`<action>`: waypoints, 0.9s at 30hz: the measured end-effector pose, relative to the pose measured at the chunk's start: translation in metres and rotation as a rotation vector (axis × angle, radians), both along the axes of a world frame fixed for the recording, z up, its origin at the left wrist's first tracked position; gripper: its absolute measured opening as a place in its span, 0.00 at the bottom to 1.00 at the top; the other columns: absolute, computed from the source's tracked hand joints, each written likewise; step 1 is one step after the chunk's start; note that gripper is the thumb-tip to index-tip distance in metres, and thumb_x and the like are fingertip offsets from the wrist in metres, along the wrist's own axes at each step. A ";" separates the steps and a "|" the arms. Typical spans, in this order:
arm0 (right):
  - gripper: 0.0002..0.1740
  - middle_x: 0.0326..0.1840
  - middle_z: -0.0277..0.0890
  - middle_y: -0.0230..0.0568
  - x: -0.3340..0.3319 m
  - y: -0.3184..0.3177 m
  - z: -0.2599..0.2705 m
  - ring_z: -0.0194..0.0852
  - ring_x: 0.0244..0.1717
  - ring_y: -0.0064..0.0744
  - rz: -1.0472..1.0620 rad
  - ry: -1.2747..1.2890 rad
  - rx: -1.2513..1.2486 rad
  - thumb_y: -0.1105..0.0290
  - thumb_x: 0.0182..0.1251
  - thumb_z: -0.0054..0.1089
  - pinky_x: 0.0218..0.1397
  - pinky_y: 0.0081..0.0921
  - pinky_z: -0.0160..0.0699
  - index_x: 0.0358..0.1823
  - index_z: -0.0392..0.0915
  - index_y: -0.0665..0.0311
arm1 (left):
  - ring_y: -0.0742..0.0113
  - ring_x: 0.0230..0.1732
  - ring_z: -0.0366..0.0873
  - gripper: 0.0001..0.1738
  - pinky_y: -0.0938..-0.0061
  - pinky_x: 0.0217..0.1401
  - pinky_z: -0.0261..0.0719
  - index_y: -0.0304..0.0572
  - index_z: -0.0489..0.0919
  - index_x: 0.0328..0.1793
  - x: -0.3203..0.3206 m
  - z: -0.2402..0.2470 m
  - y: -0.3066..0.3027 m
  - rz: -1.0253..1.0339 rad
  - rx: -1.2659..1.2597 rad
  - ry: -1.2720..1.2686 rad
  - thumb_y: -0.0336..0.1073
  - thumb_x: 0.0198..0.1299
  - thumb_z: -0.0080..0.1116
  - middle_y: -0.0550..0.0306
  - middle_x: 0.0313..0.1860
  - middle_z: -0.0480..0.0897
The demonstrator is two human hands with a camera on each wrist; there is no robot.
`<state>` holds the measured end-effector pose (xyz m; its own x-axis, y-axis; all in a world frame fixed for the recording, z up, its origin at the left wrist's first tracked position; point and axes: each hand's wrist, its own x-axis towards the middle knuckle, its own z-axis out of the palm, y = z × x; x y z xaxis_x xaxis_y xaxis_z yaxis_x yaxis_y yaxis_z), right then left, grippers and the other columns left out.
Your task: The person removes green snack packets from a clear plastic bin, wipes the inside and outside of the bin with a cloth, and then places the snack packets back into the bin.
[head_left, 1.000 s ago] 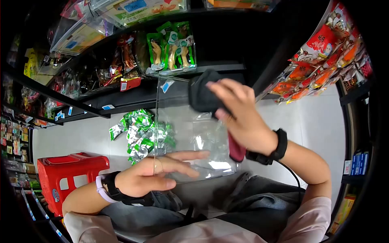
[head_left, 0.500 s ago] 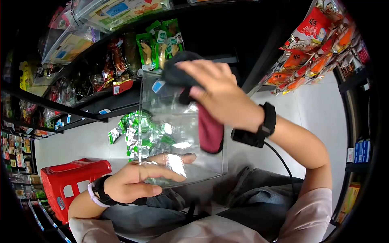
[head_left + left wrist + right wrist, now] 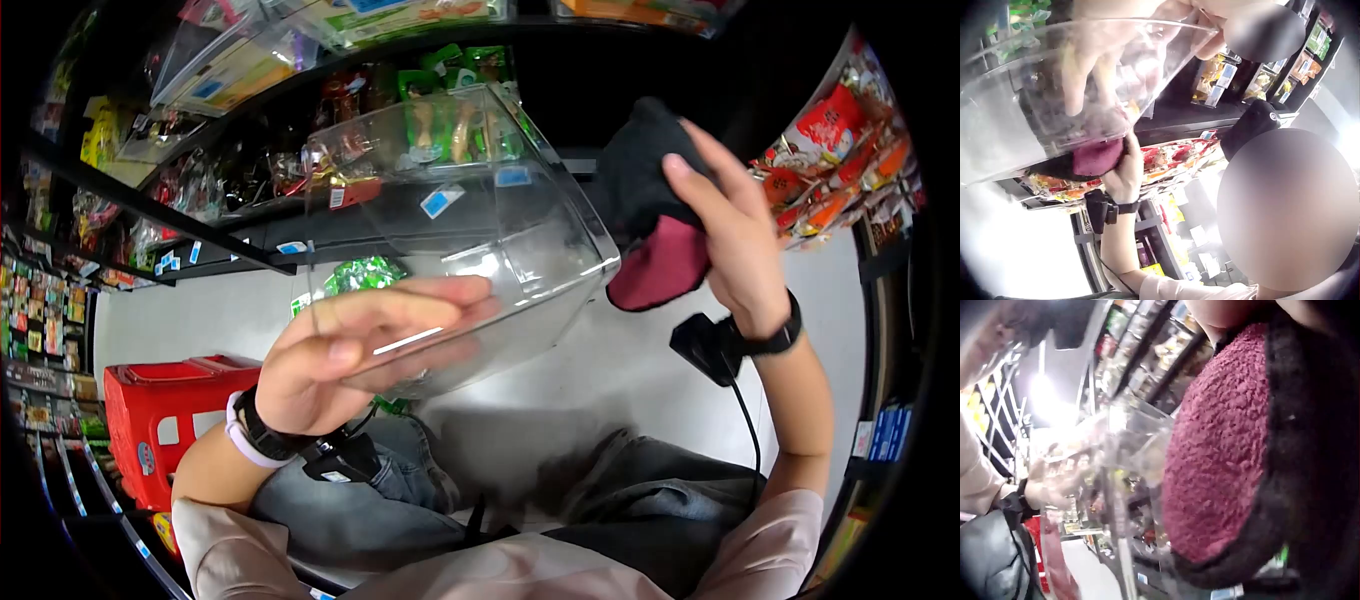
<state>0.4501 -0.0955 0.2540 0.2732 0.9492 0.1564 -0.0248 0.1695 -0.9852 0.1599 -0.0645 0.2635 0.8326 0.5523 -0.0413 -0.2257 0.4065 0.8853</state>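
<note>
My left hand (image 3: 335,345) holds a clear plastic box (image 3: 530,255) tilted in the air, thumb on one side of its wall and fingers on the other. Through the clear plastic in the left wrist view the fingers (image 3: 1075,81) show straight. A blue and white label sticks to the box. My right hand (image 3: 740,215), to the right of the box and apart from it, grips a black and maroon cloth (image 3: 665,265). Close up in the right wrist view, the cloth (image 3: 1222,444) has a fuzzy maroon face and a black border.
Green and silver snack packets (image 3: 365,272) lie on the floor behind the box. A red plastic stool (image 3: 180,375) stands at the left. Ahead are black shelves with bagged snacks (image 3: 460,125); more red and orange bags (image 3: 830,150) hang at the right.
The box has been raised and tipped, its far side now up in front of the shelf. My right hand has drawn the cloth off the box, to the right.
</note>
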 end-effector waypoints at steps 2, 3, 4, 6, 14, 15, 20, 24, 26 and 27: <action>0.22 0.51 0.72 0.39 -0.016 -0.014 0.027 0.69 0.50 0.24 -0.017 -0.255 0.190 0.73 0.63 0.50 0.55 0.19 0.66 0.58 0.65 0.72 | 0.33 0.68 0.49 0.30 0.40 0.66 0.49 0.30 0.68 0.59 0.005 -0.002 0.003 0.015 -0.016 -0.049 0.48 0.57 0.48 0.42 0.68 0.58; 0.23 0.54 0.70 0.43 -0.022 -0.019 0.036 0.68 0.55 0.28 -0.017 -0.390 0.276 0.75 0.63 0.49 0.59 0.21 0.63 0.60 0.63 0.73 | 0.33 0.68 0.49 0.31 0.40 0.66 0.49 0.30 0.67 0.60 0.006 -0.004 0.004 0.015 -0.035 -0.093 0.49 0.60 0.46 0.42 0.69 0.56; 0.24 0.56 0.68 0.44 -0.024 -0.019 0.040 0.66 0.56 0.30 -0.046 -0.641 0.386 0.76 0.61 0.50 0.59 0.22 0.62 0.59 0.64 0.73 | 0.34 0.69 0.47 0.31 0.40 0.67 0.49 0.30 0.65 0.61 0.007 -0.009 0.006 0.002 -0.025 -0.130 0.50 0.62 0.41 0.44 0.71 0.51; 0.25 0.53 0.67 0.47 -0.029 -0.013 0.039 0.66 0.54 0.36 -0.079 -1.015 0.531 0.78 0.55 0.53 0.58 0.26 0.62 0.58 0.66 0.70 | 0.34 0.69 0.47 0.31 0.41 0.67 0.49 0.31 0.64 0.63 0.012 -0.007 0.004 0.049 -0.081 -0.152 0.51 0.63 0.40 0.45 0.71 0.50; 0.33 0.45 0.65 0.43 -0.122 -0.002 -0.003 0.63 0.38 0.38 -0.023 -1.055 0.745 0.74 0.38 0.58 0.42 0.28 0.67 0.55 0.72 0.59 | 0.50 0.62 0.64 0.25 0.54 0.66 0.59 0.39 0.65 0.62 0.004 -0.014 -0.002 0.244 -0.369 -0.317 0.48 0.67 0.32 0.48 0.60 0.70; 0.32 0.44 0.65 0.41 -0.128 -0.003 -0.005 0.62 0.36 0.37 -0.014 -1.048 0.810 0.73 0.39 0.57 0.40 0.26 0.68 0.54 0.72 0.60 | 0.53 0.62 0.65 0.25 0.59 0.67 0.60 0.37 0.66 0.61 0.002 -0.013 -0.004 0.329 -0.400 -0.318 0.47 0.67 0.33 0.49 0.59 0.71; 0.26 0.46 0.65 0.33 -0.112 -0.015 -0.024 0.60 0.35 0.35 0.129 -1.109 0.926 0.68 0.47 0.53 0.37 0.21 0.70 0.52 0.73 0.55 | 0.56 0.62 0.66 0.29 0.63 0.67 0.60 0.32 0.61 0.64 0.001 0.014 -0.002 0.397 -0.398 -0.152 0.49 0.65 0.35 0.46 0.64 0.65; 0.22 0.48 0.65 0.26 -0.080 -0.039 -0.088 0.63 0.38 0.31 0.473 -1.253 1.062 0.65 0.51 0.50 0.31 0.18 0.73 0.51 0.72 0.52 | 0.39 0.71 0.42 0.36 0.37 0.68 0.43 0.28 0.44 0.70 0.002 0.019 0.000 0.275 -0.197 -0.228 0.48 0.65 0.34 0.50 0.74 0.42; 0.22 0.48 0.65 0.25 -0.061 -0.042 -0.124 0.64 0.38 0.29 0.588 -1.313 1.070 0.64 0.51 0.51 0.31 0.17 0.73 0.51 0.72 0.51 | 0.39 0.72 0.42 0.36 0.37 0.68 0.42 0.28 0.44 0.70 -0.002 0.018 0.001 0.266 -0.165 -0.238 0.47 0.65 0.34 0.50 0.74 0.42; 0.22 0.47 0.66 0.25 -0.052 -0.042 -0.142 0.64 0.38 0.28 0.614 -1.356 1.105 0.64 0.50 0.51 0.31 0.17 0.72 0.51 0.73 0.51 | 0.39 0.72 0.41 0.36 0.37 0.68 0.42 0.28 0.44 0.70 -0.004 0.017 0.001 0.257 -0.138 -0.247 0.47 0.65 0.34 0.50 0.74 0.42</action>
<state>0.3979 -0.1378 0.1118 -0.8534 0.1814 0.4886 0.2907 0.9438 0.1572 0.1562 -0.0630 0.2809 0.6615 0.7479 0.0553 -0.5360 0.4199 0.7324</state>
